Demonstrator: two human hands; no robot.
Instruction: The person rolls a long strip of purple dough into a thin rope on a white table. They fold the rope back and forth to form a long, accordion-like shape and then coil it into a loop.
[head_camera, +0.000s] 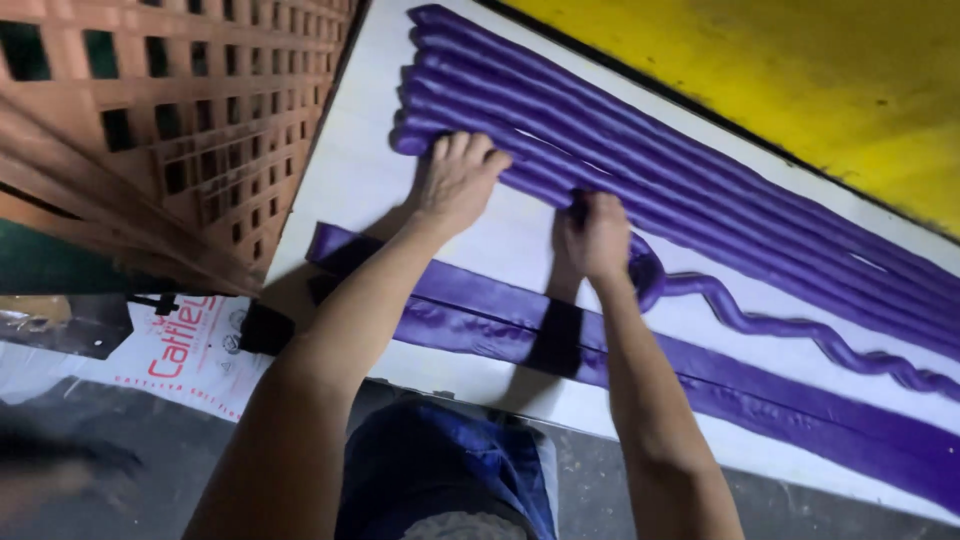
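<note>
On the white counter (350, 180), the left hand (458, 178) lies flat, fingers spread, on the ends of purple padded rolls (620, 150) near the far edge. The right hand (598, 235) is clenched around a loose roll (760, 325).

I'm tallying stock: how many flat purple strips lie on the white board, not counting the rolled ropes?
2. Both flat strips lie side by side along the board's near edge: the far strip and the near strip, passing under the person's forearms. Their right ends run out of view.
</note>
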